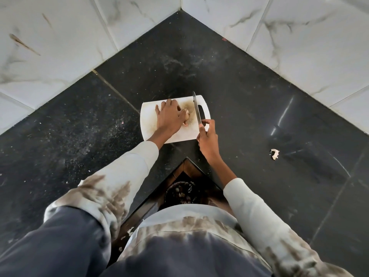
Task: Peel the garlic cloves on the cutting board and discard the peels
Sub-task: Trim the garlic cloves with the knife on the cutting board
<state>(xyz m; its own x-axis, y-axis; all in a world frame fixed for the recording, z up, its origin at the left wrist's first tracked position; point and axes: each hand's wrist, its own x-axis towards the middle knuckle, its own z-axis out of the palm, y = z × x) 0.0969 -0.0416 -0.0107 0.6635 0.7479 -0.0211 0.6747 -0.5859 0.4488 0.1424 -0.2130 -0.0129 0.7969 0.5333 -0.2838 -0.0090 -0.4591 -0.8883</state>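
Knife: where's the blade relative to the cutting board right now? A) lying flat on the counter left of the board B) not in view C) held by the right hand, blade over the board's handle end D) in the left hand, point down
C: the right hand grips the knife by its handle, and the blade runs across the cutting board beside the handle cut-out, while the left hand rests on the garlic.

Stained white sleeves (127, 176), navy apron (179, 260) (w/ smudges)

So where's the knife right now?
In the head view, the knife is held in the right hand, its blade above the right side of the white cutting board, beside the board's handle hole.
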